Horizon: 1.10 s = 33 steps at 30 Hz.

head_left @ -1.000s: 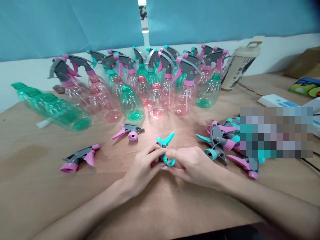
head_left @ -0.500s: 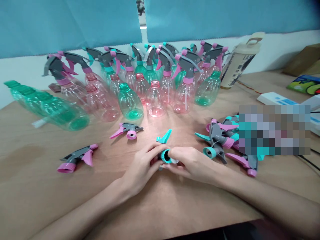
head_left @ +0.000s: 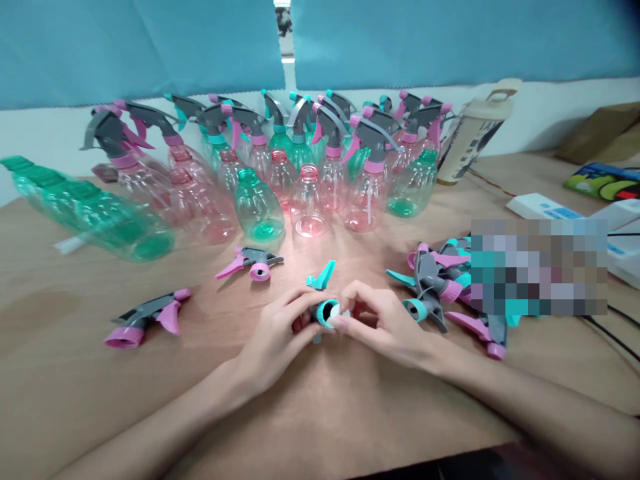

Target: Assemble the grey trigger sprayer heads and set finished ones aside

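Note:
My left hand (head_left: 280,323) is closed round a grey and teal trigger sprayer head (head_left: 326,312), its teal collar facing me and its teal trigger pointing up and away. Between thumb and fingers, my right hand (head_left: 383,327) pinches a small white round piece (head_left: 338,316) at the collar's mouth; its exact kind is too blurred to make out. Left of my hands, two pink and grey sprayer heads lie apart: one sprayer head (head_left: 150,319) nearer me, the other sprayer head (head_left: 253,262) farther off. A pile of pink and teal sprayer heads (head_left: 427,277) lies to the right.
Several pink and green bottles stand across the back, some with sprayers fitted, such as a pink bottle (head_left: 367,200) and an open green bottle (head_left: 260,213). Green bottles (head_left: 95,210) lean at the left. A tall cup (head_left: 473,137), white boxes and cables occupy the right.
My right fingers have drawn back slightly from the collar, so the white piece now shows between them. The left hand keeps hold of the sprayer head. The view has shifted slightly.

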Tool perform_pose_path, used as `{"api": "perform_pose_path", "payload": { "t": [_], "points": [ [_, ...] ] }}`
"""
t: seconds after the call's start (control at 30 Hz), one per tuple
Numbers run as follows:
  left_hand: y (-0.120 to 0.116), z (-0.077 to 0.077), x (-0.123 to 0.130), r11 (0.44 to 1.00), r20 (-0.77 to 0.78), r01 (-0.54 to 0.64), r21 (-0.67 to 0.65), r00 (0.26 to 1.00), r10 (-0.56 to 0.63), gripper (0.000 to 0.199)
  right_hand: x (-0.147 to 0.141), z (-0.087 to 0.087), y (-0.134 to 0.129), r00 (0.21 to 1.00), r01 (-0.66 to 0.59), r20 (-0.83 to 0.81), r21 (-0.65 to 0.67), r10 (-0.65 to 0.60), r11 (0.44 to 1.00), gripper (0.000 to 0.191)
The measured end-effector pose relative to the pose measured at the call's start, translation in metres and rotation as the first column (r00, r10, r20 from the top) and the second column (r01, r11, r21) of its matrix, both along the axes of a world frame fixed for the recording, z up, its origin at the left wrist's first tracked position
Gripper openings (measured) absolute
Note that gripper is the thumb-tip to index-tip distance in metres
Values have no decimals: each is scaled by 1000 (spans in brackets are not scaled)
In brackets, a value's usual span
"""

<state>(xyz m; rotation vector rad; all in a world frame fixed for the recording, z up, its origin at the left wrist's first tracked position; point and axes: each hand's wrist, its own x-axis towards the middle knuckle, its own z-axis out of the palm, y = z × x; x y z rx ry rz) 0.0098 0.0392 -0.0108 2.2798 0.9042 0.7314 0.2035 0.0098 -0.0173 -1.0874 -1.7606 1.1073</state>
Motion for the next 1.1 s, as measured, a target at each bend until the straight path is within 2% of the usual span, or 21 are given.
{"api": "perform_pose_path", "payload": {
  "t": [0.17, 0.33, 0.4, 0.57, 0.73, 0.8, 0.9, 1.0, 1.1],
  "points": [
    [-1, -1, 0, 998, 29, -30, -46, 999, 31, 32, -1, 3, 0, 990, 41, -133, -107, -55, 993, 15],
    [-1, -1, -2, 993, 53, -84, -79, 995, 88, 30, 7, 1, 8, 958, 152, -226, -114, -175, 982, 25],
    [-1, -1, -2, 991, 66, -111, -81, 991, 116, 27, 11, 1, 12, 957, 204, -187, -112, -223, 972, 30],
    [-3, 0, -1, 986, 108, -158, -43, 981, 162, 23, 18, 3, 17, 950, 284, -111, -70, -291, 956, 23],
    [-7, 1, 2, 989, 114, -137, 53, 985, 131, 23, 16, 8, 8, 939, 335, -89, 9, -333, 942, 17],
    [-8, 1, 3, 987, 108, -124, 106, 988, 112, 23, 15, 11, 4, 944, 311, -124, 28, -306, 950, 18],
    [-10, -1, 5, 979, 99, -103, 178, 991, 86, 25, 13, 16, 0, 969, 195, -167, 71, -182, 978, 16],
    [-12, -3, 5, 978, 91, -79, 193, 994, 62, 27, 10, 17, -1, 993, 89, -88, 175, -74, 980, 8],
    [-13, -5, 5, 981, 85, -56, 188, 996, 41, 29, 8, 17, 0, 999, 51, -12, 246, -50, 968, 13]
  ]
}}
